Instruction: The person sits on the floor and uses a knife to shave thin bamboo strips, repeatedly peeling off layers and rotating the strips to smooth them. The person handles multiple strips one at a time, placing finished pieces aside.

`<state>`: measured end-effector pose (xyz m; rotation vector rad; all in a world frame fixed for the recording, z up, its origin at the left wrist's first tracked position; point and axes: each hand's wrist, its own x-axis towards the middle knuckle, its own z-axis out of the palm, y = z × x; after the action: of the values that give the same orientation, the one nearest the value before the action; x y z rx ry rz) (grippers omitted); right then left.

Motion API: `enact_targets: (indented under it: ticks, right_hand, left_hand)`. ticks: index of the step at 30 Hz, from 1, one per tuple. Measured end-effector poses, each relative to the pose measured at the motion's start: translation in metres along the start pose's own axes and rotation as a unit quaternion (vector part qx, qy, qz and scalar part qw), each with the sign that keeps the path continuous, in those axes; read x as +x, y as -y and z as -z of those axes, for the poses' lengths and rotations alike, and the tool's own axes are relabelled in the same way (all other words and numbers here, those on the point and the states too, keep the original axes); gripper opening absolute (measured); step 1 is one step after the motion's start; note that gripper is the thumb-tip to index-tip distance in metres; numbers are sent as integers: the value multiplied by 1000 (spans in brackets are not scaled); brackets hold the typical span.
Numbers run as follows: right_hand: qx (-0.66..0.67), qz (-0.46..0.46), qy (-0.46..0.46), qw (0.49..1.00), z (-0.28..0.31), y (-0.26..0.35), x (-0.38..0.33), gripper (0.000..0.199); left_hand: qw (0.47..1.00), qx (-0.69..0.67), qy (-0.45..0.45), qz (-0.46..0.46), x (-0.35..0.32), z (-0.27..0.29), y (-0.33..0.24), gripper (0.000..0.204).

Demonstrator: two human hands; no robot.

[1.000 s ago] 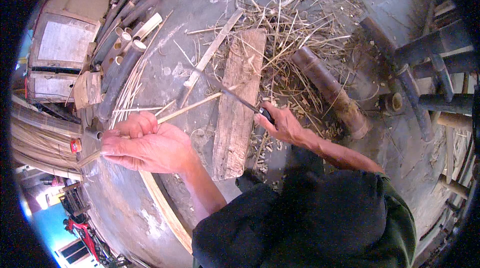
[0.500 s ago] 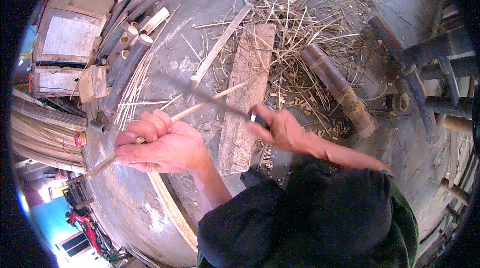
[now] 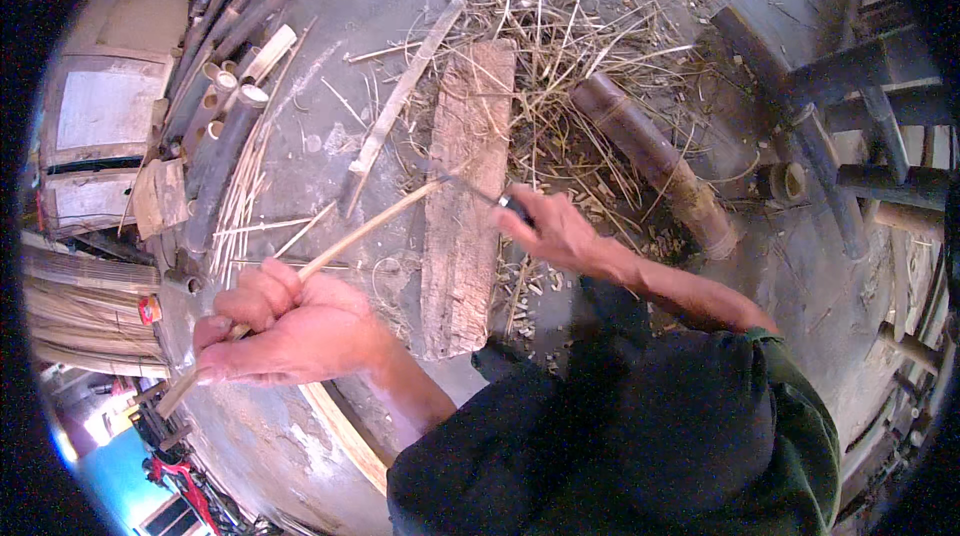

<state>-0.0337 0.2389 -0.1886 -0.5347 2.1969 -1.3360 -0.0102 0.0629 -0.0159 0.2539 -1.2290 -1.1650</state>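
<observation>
My left hand (image 3: 300,331) is closed around a thin bamboo strip (image 3: 365,224). One end sticks out below the fist, and the strip slants up to the right over a rough wooden plank (image 3: 460,276) on the floor. In my right hand (image 3: 562,234) is a knife (image 3: 482,195) with a dark handle, its fingers wrapped round the grip. The blade points up and left, across the strip's far end above the plank. Blur hides the blade's tip, and I cannot tell whether blade and strip touch.
A thick bamboo tube (image 3: 650,158) lies right of the plank among shavings (image 3: 560,86) and small chips. A flat bamboo slat (image 3: 405,101) and thin strips (image 3: 240,221) lie leftward. Bamboo poles (image 3: 235,126) are stacked at upper left; a dark wooden frame (image 3: 820,146) stands at right.
The knife blade has swung from beside the middle of the strip to its far end. My left hand has moved down and left in the picture; the whole view has shifted a little.
</observation>
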Motion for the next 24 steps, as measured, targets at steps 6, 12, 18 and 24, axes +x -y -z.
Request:
enact_targets:
  ticks: [6, 12, 18, 24]
  right_hand:
    - [-12, -45, -72, 996, -1, -60, 22, 39]
    - [43, -11, 19, 999, 3, 15, -6, 35]
    - [45, 123, -4, 991, 2, 36, -20, 31]
    - [52, 55, -8, 997, -2, 18, -9, 35]
  left_hand:
    - [999, 24, -30, 9, 0, -12, 1, 40]
    - [1000, -16, 3, 6, 11, 10, -3, 38]
    - [998, -49, 37, 25, 0, 11, 5, 38]
    - [1000, -2, 13, -4, 4, 15, 0, 39]
